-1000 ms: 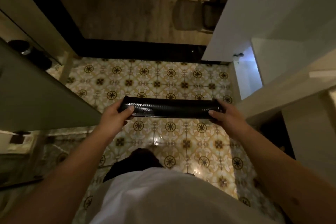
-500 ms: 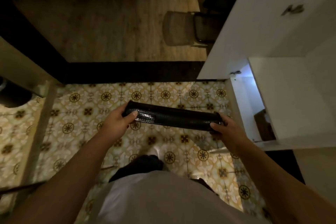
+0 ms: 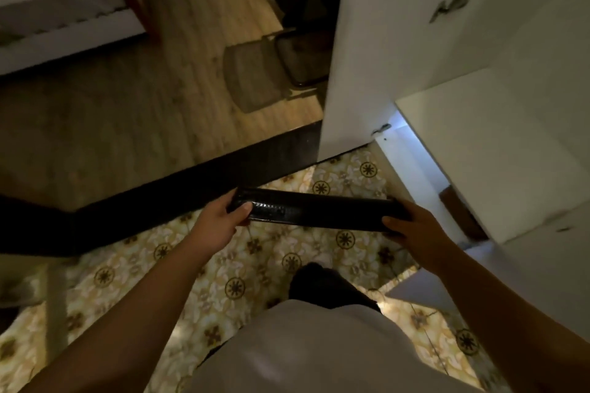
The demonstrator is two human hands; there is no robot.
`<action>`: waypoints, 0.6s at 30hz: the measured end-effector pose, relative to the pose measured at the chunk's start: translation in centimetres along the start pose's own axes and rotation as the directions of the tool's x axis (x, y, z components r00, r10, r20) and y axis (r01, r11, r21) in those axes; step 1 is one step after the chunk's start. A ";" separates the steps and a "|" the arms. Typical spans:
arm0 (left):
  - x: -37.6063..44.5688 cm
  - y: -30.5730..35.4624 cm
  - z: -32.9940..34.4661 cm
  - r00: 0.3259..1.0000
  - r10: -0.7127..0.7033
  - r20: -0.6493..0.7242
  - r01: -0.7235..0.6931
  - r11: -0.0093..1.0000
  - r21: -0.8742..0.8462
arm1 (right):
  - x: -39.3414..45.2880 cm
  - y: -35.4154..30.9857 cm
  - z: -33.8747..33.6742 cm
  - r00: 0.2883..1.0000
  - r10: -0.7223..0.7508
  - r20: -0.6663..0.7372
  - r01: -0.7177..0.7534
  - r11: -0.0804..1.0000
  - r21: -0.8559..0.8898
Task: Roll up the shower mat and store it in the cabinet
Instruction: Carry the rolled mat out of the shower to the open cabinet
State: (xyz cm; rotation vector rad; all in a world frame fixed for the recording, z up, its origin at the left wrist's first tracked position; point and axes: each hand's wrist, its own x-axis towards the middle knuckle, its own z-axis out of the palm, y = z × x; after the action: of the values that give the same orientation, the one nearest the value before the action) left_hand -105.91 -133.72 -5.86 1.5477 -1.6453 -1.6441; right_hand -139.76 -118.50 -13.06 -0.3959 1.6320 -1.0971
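The shower mat (image 3: 319,210) is a black, shiny roll held level in the air above the patterned tile floor (image 3: 287,252). My left hand (image 3: 220,220) grips its left end and my right hand (image 3: 415,230) grips its right end. The white cabinet (image 3: 463,163) stands at the right with its door (image 3: 383,51) swung open. A lit shelf space shows inside it, just right of the roll's right end, with a brown object (image 3: 463,214) low inside.
A dark threshold strip (image 3: 191,188) divides the tiles from a wooden floor (image 3: 127,112) beyond. A bed (image 3: 57,9) lies at the far left, a grey floor mat (image 3: 252,76) and a dark chair (image 3: 303,51) stand near the cabinet door.
The view has swung up and to the right, bringing the open cabinet closer. The rolled mat stays in both hands and its right end has moved nearer the cabinet opening.
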 end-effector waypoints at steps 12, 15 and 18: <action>16.8 10.5 6.1 0.972 0.002 0.234 -0.020 0.997 0.074 | 7.6 -7.0 -6.9 0.983 -0.016 -0.184 0.052 0.981 0.188; 21.1 12.6 8.5 0.944 0.013 0.330 -0.040 0.996 0.075 | 8.1 -7.7 -8.4 0.968 -0.004 -0.252 0.066 0.969 0.237; 25.8 14.6 11.5 0.906 0.011 0.424 -0.058 0.994 0.097 | 8.7 -7.7 -9.7 0.932 0.010 -0.363 0.099 0.954 0.282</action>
State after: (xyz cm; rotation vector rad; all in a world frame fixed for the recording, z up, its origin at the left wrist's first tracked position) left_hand -130.70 -153.56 -7.46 1.2537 -1.9914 -2.0080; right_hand -153.63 -124.36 -11.93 -0.0314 1.7415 -1.4932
